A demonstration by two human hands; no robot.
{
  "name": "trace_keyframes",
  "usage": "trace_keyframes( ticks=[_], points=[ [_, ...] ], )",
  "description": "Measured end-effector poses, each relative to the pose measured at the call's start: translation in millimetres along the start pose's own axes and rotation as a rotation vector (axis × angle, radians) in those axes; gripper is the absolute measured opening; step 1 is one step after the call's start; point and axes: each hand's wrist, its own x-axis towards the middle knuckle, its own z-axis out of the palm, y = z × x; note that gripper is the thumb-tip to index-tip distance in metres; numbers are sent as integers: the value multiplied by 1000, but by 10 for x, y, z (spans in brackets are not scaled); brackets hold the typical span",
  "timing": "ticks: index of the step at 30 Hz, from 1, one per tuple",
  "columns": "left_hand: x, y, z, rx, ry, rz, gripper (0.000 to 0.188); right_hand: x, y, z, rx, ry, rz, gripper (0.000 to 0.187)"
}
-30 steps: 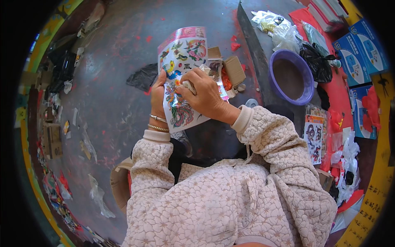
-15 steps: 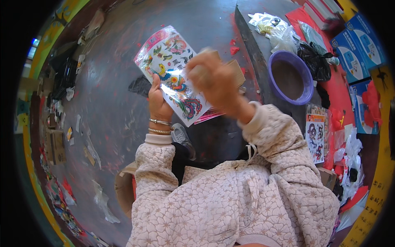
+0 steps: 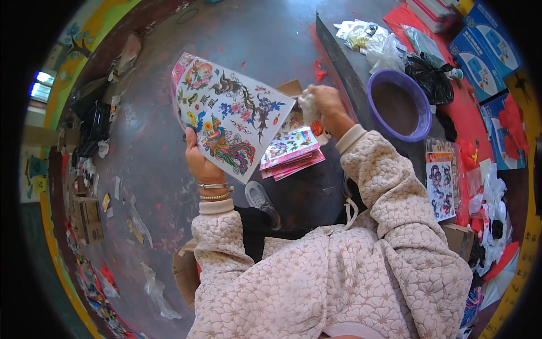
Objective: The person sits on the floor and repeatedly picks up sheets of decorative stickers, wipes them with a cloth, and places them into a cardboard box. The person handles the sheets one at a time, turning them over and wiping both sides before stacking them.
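Observation:
My left hand [image 3: 200, 158], with bracelets at its wrist, grips the lower left edge of a white sheet of colourful tattoo stickers [image 3: 240, 121]. The sheet shows phoenix and flower designs, has a pink band at its far edge, and is tilted with its right side spread out. My right hand [image 3: 328, 106] is closed on a crumpled whitish thing [image 3: 308, 107], too unclear to name, to the right of the sheet. Below it lies a stack of pink-edged sticker packs [image 3: 292, 153]. A piece of brown cardboard [image 3: 290, 87] shows behind, partly hidden by the sheet.
A purple basin [image 3: 398, 135] stands to the right, beside a black plastic bag [image 3: 432, 85] and clear bags [image 3: 387, 53]. More sticker sheets [image 3: 440, 186] lie at the right. Blue boxes [image 3: 477, 65] line the far right. Cardboard boxes [image 3: 87, 220] and scraps lie on the left floor.
The sheet has fanned out wider and turned, showing more designs. My right hand has moved right, away from the sheet, uncovering the sticker stack and showing a whitish thing in its fingers.

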Motion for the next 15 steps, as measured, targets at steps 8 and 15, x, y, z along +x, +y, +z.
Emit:
trace_keyframes(
  ticks=[8, 15],
  points=[
    [-28, -76, 77, 73, 4, 108, 43, -832, -769, 170, 22, -192, -757, 13],
    [-69, -122, 90, 198, -8, 185, 44, -1364, -750, 338, -396, -400, -802, 13]
  ],
)
